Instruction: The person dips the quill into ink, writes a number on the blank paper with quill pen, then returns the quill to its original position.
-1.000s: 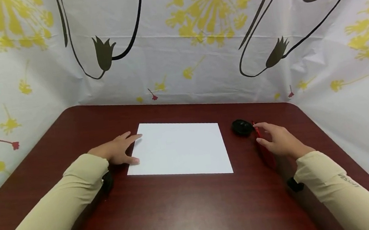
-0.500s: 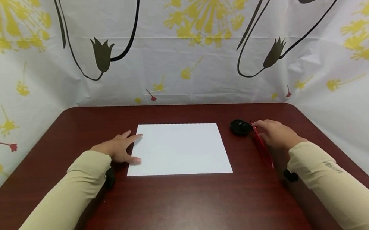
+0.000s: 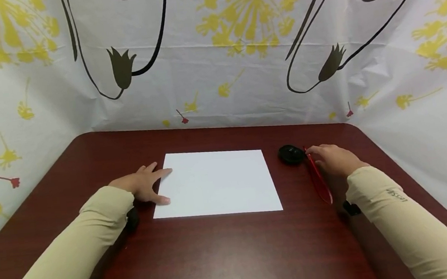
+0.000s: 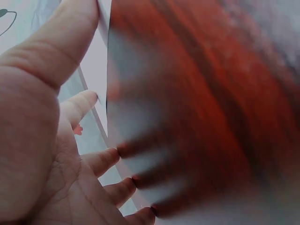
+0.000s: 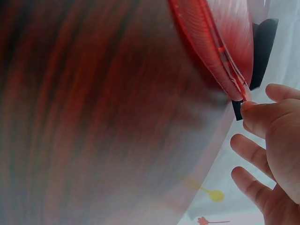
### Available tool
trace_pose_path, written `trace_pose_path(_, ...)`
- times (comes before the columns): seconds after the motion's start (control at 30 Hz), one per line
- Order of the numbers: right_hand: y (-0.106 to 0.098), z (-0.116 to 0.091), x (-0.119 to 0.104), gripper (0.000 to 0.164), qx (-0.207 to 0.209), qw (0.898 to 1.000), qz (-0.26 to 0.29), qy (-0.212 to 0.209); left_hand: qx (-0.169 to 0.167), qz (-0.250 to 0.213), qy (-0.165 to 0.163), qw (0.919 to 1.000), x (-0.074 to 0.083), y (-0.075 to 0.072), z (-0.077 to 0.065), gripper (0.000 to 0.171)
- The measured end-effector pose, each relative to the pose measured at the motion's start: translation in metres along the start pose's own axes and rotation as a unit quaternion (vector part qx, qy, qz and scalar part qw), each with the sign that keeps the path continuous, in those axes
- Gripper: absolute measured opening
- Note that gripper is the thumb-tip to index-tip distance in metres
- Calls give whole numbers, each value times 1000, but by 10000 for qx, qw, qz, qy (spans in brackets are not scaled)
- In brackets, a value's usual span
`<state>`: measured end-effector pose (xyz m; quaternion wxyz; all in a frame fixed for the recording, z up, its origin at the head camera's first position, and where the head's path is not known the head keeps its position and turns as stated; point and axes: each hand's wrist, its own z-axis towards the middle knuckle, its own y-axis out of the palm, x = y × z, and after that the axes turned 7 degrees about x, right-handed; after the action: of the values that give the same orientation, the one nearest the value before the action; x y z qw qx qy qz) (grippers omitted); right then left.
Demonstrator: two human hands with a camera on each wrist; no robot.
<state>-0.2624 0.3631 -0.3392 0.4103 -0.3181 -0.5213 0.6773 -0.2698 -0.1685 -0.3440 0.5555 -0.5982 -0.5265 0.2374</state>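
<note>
A white sheet of paper (image 3: 220,183) lies flat on the dark red-brown table (image 3: 227,252). My left hand (image 3: 142,185) is at its left edge, fingers spread, with thumb and index finger reaching onto the sheet. In the left wrist view, the fingertips (image 4: 112,153) rest at the tabletop. To the right of the paper, my right hand (image 3: 334,159) pinches the far end of a thin, see-through red piece (image 3: 321,183) between thumb and forefinger. Seen from the right wrist, this red piece (image 5: 211,51) has a curved shape with fine ridges along its edge.
A small, round black object (image 3: 291,154) sits just left of the red piece's far end. A white hanging cloth (image 3: 201,82) with yellow and dark flower prints stands behind the table and along its sides.
My right hand has moved slightly left and down to the red piece, and its thumb and forefinger have closed on the end. The left hand stays at the paper's edge.
</note>
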Motion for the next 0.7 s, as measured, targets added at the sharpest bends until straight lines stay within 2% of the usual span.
trace_pose_path(0.3, 5, 2, 6, 28, -200, 9997, 80, -102, -38, -36, 68, 10000, 1, 0, -4, 100)
trace_pose_path(0.7, 4, 4, 7, 28, -339, 9991, 184, -154, 81, -55, 112, 9999, 3, 0, -4, 99)
